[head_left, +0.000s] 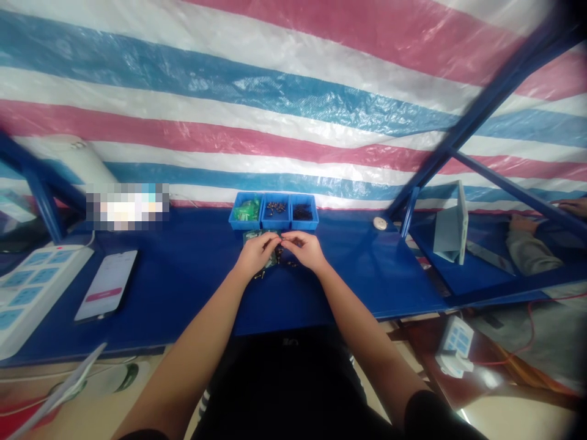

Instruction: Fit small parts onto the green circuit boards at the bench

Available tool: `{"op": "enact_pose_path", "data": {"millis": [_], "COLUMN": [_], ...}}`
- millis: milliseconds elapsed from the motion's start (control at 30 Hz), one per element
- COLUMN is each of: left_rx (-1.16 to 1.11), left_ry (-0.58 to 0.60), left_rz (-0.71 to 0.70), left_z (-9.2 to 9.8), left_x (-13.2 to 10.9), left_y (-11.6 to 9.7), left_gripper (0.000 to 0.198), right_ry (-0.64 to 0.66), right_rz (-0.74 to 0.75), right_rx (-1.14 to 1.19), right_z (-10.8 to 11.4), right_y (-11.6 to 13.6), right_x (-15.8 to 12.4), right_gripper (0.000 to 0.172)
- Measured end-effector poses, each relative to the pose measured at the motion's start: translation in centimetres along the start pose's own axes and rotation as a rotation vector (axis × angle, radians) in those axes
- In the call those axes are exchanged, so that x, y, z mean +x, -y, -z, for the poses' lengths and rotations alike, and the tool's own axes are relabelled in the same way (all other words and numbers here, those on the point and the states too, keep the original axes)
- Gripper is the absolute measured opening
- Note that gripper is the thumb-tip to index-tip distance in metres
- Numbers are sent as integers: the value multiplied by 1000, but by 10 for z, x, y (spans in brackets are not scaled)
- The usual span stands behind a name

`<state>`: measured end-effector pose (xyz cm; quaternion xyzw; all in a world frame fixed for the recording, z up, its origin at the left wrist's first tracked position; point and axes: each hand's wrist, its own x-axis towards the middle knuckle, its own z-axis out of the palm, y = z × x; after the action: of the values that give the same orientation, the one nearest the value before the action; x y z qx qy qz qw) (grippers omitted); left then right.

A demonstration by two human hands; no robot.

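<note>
My left hand [260, 252] and my right hand [304, 250] meet over the blue table, thumbs and fingertips pinched close together. Whatever lies between the fingertips is too small to make out. Beneath and between the hands are several small dark and brass-coloured parts [260, 275] and a clear plastic bag [251, 234], partly hidden by my left hand. Just beyond stand three joined blue bins: the left bin [232, 219] has green pieces in it, the middle bin [283, 224] small metallic parts, and the right bin [313, 224] dark thin parts.
On the left lie a phone [107, 284] with a lit screen and a white power strip [34, 293]. A round pale object [380, 223] sits at the right, near a blue frame post [409, 211]. Past it are a tablet on a stand [452, 229] and another person's sleeve [532, 250].
</note>
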<state>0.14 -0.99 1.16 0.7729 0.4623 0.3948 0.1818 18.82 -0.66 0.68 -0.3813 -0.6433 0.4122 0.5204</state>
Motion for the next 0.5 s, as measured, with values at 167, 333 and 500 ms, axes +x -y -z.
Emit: {"op": "enact_pose_path", "data": {"millis": [167, 333, 500], "left_rx": [-11, 1, 1], "left_ry": [-7, -26, -1], "left_rz": [42, 21, -9], "left_z": [-1, -2, -2], "left_x": [-2, -2, 0], "left_y": [-1, 0, 2], "left_gripper": [31, 30, 28], "right_ry": [-5, -5, 3], "right_rz": [-12, 8, -5], "right_rx": [5, 24, 6], "right_z": [1, 1, 0], "right_y": [-4, -6, 0], "right_x": [1, 1, 0], "right_gripper": [30, 30, 31]}}
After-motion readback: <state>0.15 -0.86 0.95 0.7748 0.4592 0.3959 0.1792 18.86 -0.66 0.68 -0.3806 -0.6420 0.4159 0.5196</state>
